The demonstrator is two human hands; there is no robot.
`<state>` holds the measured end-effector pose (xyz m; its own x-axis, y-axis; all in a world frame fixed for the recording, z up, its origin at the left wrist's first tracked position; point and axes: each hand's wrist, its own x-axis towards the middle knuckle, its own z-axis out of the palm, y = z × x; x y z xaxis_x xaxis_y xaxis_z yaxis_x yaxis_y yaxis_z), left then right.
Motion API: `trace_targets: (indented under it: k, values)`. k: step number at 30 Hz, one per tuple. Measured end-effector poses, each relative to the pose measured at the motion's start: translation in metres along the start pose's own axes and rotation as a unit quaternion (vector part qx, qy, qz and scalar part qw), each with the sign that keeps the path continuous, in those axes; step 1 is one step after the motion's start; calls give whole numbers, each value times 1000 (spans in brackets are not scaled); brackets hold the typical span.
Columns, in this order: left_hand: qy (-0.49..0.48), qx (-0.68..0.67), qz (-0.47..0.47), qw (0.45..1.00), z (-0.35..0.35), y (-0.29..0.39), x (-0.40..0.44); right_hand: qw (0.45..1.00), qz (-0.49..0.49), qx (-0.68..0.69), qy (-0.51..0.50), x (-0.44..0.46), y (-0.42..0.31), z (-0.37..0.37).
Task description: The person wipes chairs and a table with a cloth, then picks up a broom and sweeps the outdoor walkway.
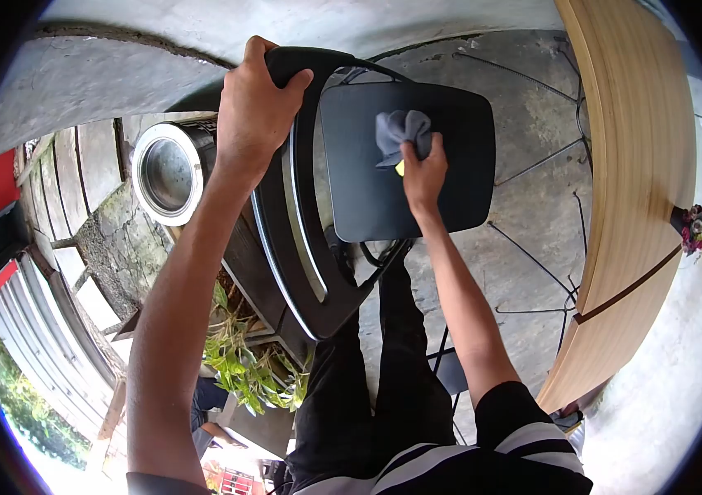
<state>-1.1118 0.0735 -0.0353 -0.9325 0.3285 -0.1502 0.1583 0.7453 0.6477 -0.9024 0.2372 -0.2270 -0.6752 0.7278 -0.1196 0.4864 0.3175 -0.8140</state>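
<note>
A black chair stands before me, its curved backrest (308, 177) on the left and its flat seat (367, 186) to the right of it. My left hand (262, 103) is closed around the top corner of the backrest. Over the seat, my right hand (423, 175) holds a bunched grey cloth (403, 132) between thumb and fingers. The cloth lies against the upper middle of the seat. Something small and yellow shows beside the right thumb; what it is cannot be made out.
A wooden table (631, 165) with thin metal legs runs down the right side, a small flower decoration (694, 229) at its edge. Left of the chair is a round metal container (167, 175). A leafy plant (244, 363) grows below it. Part of another person shows at lower left.
</note>
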Motion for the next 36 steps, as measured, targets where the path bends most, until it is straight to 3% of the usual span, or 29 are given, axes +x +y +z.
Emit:
trace_targets:
  k: [1,6,10,11,12,13,17,21,25,27,31,32,36]
  values:
    - [11,13,10,1000,0,0,1,991,-52,-109,65,14,2,-3]
    - [25,24,28,999,2,-5,2,953,-143,-266,39,64,9,34]
    - [21,13,23,999,2,-2,2,975,5,-216,44,77,-9,119]
    - [23,7,23,999,2,-3,2,976,5,-215,43,68,-11,132]
    - [24,0,25,999,0,0,2,963,-148,-215,-69,58,-15,141]
    - [24,-8,26,999,0,4,2,915,-296,-207,-178,53,-15,143]
    - [-17,-23,-50,998,-5,17,-1,904,-335,-221,-149,74,9,107]
    - [-23,-46,-69,996,-5,24,-4,908,-290,-303,2,114,49,29]
    - [-10,-26,-66,997,-1,24,-4,905,-216,-363,46,111,107,-56]
    - [-8,-20,-54,998,0,21,-4,919,-143,-364,49,83,129,-94]
    - [-6,-10,-43,999,1,23,-5,942,-113,-309,60,-20,167,-113]
    - [-9,-12,-51,999,-1,27,-5,949,-82,-303,25,-52,170,-111]
    - [2,-10,-47,999,-3,32,-5,941,-187,-233,-158,-114,165,-81]
